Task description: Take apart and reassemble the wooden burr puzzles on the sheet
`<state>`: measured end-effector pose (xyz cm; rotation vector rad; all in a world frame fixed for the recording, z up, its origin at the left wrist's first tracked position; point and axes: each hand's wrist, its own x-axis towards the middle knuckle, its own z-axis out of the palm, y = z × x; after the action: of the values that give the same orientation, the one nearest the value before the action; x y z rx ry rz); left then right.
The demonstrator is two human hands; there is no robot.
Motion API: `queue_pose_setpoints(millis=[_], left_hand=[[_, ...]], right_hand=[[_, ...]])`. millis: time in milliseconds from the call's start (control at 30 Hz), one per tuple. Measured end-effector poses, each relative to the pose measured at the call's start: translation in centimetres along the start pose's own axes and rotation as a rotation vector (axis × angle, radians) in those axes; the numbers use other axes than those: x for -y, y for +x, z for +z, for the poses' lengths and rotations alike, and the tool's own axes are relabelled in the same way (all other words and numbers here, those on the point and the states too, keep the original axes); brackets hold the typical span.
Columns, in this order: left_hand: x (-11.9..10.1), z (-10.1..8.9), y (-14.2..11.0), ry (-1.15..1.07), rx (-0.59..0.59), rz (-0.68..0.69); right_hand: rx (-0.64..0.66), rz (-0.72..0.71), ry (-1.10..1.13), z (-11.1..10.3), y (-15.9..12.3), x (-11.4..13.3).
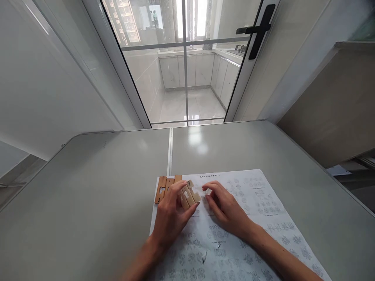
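Note:
My left hand (172, 208) is closed around several light wooden puzzle pieces (187, 197), thumb on the near side and fingers on the far side. One of these pieces bears a "3". Darker brown wooden pieces (162, 190) with cut-out notches and printed numbers lie just left of that hand, partly hidden behind it. To the right, my right hand (224, 205) hovers over the printed paper sheet (258, 218), fingers curled and thumb apart from the index finger. Nothing shows between them, and a small gap separates this hand from the pale pieces.
The sheet, covered in small diagrams, lies on a grey folding table (123, 187) with a metal seam (170, 150) down its middle. Beyond the far edge stands a glass door (199, 74) with a black handle (259, 30). White panels rise at the left.

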<state>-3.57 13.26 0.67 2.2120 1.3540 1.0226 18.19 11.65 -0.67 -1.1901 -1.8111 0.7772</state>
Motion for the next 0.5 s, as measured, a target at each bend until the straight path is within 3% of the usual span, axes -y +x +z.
queue_pose_setpoints(millis=[133, 500], left_hand=[[0.49, -0.12, 0.23, 0.032, -0.009, -0.017], [0.81, 0.25, 1.02, 0.102, 0.206, 0.138]], right_hand=[[0.004, -0.015, -0.013, 0.01, -0.04, -0.01], [0.044, -0.007, -0.007, -0.04, -0.01, 0.21]])
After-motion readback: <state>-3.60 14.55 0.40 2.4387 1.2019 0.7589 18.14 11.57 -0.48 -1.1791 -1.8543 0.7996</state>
